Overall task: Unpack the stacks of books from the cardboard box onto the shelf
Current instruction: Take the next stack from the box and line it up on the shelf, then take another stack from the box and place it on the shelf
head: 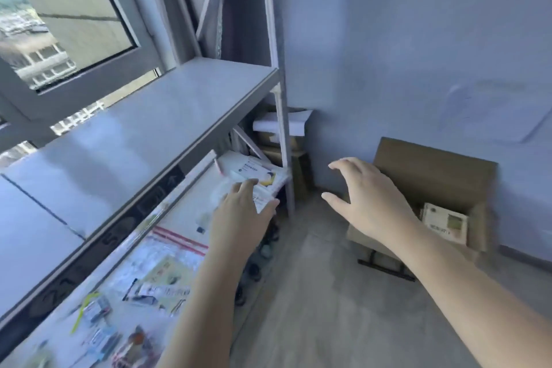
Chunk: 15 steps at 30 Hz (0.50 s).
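Left hand [243, 212]: spread, empty, beside books [257, 175] on the shelf [167, 116].
Right hand [369, 197]: spread, empty, above the cardboard box [433, 170].

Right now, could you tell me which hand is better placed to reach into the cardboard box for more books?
Probably the right hand: it hovers open beside the cardboard box, while the left hand is over by the shelf.

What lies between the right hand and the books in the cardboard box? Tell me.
Nothing in the way. In the head view the open right hand hangs over the cardboard box; only the box's near rim and open air separate it from the books inside.
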Motion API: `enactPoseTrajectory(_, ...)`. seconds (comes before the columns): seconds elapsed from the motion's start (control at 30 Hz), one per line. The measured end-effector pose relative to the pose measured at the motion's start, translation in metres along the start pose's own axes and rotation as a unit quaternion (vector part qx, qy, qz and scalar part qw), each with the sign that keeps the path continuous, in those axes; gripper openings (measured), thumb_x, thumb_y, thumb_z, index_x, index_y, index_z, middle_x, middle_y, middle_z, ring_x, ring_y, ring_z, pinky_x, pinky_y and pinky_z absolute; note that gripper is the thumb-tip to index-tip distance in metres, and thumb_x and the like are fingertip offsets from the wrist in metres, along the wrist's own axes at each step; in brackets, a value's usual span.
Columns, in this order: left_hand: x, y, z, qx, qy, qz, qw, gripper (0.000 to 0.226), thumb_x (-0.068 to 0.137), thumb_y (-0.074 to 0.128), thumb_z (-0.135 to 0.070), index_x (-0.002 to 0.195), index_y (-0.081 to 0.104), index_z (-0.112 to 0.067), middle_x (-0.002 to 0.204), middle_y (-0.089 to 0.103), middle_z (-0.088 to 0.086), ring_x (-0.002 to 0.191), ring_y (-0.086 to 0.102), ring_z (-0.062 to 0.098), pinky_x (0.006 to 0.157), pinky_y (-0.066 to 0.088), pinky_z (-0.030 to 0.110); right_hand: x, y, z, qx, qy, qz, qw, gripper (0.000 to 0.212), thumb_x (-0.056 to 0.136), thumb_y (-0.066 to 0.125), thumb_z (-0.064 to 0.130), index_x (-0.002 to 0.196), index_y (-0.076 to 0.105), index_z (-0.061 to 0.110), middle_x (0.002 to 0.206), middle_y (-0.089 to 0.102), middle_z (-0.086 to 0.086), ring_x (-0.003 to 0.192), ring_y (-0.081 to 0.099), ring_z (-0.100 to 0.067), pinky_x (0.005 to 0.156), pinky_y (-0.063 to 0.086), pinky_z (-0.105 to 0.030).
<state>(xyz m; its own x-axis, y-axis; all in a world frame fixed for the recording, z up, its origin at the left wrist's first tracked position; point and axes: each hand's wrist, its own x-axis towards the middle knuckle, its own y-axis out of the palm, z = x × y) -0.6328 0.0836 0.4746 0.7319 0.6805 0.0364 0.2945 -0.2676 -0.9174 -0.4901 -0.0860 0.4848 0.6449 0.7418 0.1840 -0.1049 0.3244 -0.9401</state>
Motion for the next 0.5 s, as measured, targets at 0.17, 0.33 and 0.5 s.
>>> enactPoseTrajectory(0.17, 0.018, 0.058, -0.094, 0.003, 0.062, 0.041, 0.997, 0.057, 0.09, 0.051, -0.056, 0.138, 0.043, -0.026, 0.136, 0.051, -0.002, 0.12, 0.053, 0.025, 0.091, 0.048, 0.039, -0.028, -0.015, -0.101, 0.007, 0.071, -0.019, 0.997, 0.054, 0.09, 0.059, 0.048, 0.134, 0.049, 0.018, 0.136, 0.052, -0.001, 0.122, 0.052, -0.023, 0.095, 0.047, -0.038)
enactPoseTrajectory(0.33, 0.035, 0.114, -0.175, -0.018, 0.125, 0.073, 0.989, 0.058, 0.089, 0.053, -0.055, 0.138, 0.045, -0.025, 0.133, 0.053, -0.002, 0.122, 0.053, 0.024, 0.095, 0.047, 0.043, -0.055, -0.019, -0.19, 0.01, 0.14, -0.028, 0.99, 0.055, 0.09, 0.062, 0.045, 0.136, 0.05, 0.017, 0.136, 0.054, 0.001, 0.124, 0.052, -0.02, 0.096, 0.046, -0.033)
enactPoseTrajectory(0.5, 0.052, 0.168, -0.238, -0.02, 0.157, 0.133, 0.978, 0.056, 0.089, 0.053, -0.054, 0.137, 0.046, -0.024, 0.134, 0.052, -0.002, 0.122, 0.051, 0.022, 0.097, 0.046, 0.042, -0.071, -0.009, -0.26, 0.018, 0.221, -0.021, 0.975, 0.055, 0.089, 0.062, 0.046, 0.135, 0.051, 0.019, 0.136, 0.054, 0.003, 0.122, 0.053, -0.019, 0.092, 0.047, -0.032)
